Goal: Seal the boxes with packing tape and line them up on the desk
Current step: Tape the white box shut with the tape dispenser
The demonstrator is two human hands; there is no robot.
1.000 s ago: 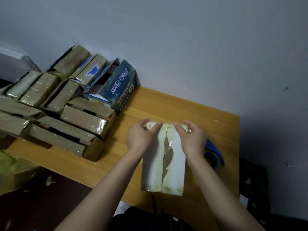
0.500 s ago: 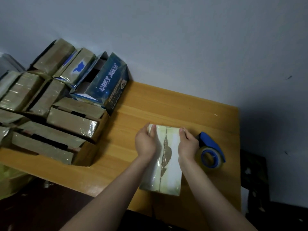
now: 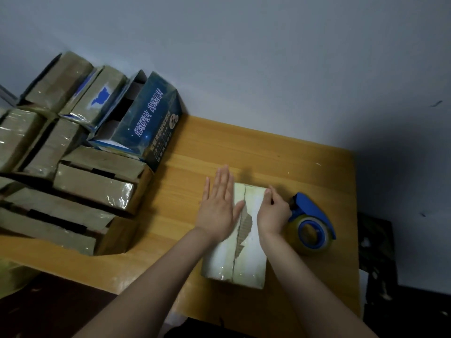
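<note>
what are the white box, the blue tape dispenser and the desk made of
White box: corrugated cardboard, white-faced; the torn centre strip bares brown fluting, and glints near the front edge suggest clear tape. Tape dispenser: smooth blue moulded plastic, likely. Desk: wood or wood-look laminate, with grain lines and a slight sheen.

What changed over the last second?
The left hand let go of the far edge and now lies flat on the white box. The right hand slid to its right edge, beside the tape dispenser. Box, dispenser and stacked boxes stayed put.
</note>
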